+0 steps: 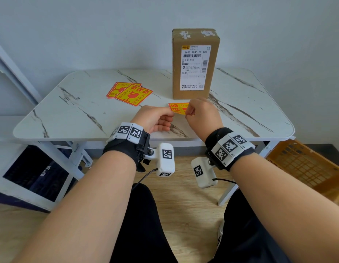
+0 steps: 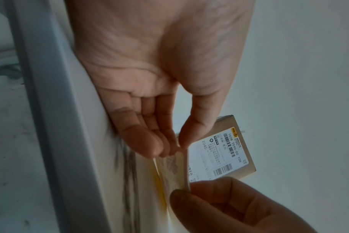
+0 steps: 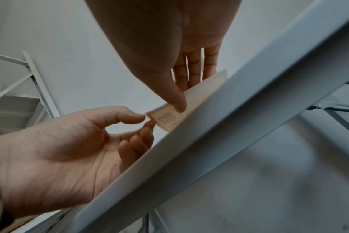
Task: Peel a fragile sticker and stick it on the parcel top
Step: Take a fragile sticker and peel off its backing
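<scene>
Two hands are being held together at the centre of the head view, just above the near edge of a white marble-patterned table (image 1: 73, 111). One red-and-yellow fragile sticker (image 1: 179, 108) is being held between them, in front of the base of the parcel (image 1: 195, 63). The left hand (image 1: 155, 118) is being closed on the sticker's left corner, thumb against fingertips (image 2: 175, 149); the pinch is being shown from below in the right wrist view, left of centre. The right hand (image 1: 201, 114) is being clamped on the sticker's right part, with the thumb pressed on the pale backing side (image 3: 169, 117) and the fingers lying behind it. Whether the printed layer is being separated from its backing cannot be told.

The parcel, a tall brown carton with a white shipping label, is being kept upright at the upper centre of the head view, at the far side of the table, apart from both hands. Its top is being shown with scraps of torn white tape.

Several more stickers (image 1: 129, 93) are being left in a loose overlapping pile left of the parcel. An orange crate (image 1: 305, 166) is being seen on the floor at the right edge of the frame.
</scene>
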The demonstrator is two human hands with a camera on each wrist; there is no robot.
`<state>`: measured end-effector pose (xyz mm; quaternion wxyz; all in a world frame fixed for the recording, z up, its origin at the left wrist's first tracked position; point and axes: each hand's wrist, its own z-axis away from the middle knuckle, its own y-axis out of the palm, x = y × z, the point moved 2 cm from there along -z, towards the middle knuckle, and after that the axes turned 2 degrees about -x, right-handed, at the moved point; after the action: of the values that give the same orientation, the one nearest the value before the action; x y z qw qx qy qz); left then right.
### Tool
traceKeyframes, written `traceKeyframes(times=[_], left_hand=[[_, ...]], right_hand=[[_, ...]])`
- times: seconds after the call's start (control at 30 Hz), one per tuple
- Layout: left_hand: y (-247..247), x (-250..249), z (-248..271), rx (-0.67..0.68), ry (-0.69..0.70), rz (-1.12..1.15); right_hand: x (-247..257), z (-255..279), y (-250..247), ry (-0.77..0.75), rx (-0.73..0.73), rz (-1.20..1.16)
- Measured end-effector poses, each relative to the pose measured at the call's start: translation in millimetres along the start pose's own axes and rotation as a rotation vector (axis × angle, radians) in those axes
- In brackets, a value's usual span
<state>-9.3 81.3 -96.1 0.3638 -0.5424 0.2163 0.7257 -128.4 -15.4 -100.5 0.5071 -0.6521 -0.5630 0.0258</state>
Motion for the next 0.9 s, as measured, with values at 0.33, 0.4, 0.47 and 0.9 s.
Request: traceKeyframes(times=[0.33,0.4,0.47,0.9], left_hand=[[0.1,0.1,0.7,-0.005,0.031,0.035],[0.5,0.5,0.0,0.001,0.048,0.038],[0.9,1.8,-0.7,0.010,0.072,0.036],[3.9,7.7,-5.0,0.057,0.169,-0.127]], right_hand=[[1.0,-0.4,3.0,-0.013,0.003,-0.006],[0.8,-0.3,3.1,-0.006,0.014,-0.015],[1.9,-0.2,1.8,-0.005,0.031,-0.029],[7.1,-1.6,0.5,-0.001,0.135,-0.029]])
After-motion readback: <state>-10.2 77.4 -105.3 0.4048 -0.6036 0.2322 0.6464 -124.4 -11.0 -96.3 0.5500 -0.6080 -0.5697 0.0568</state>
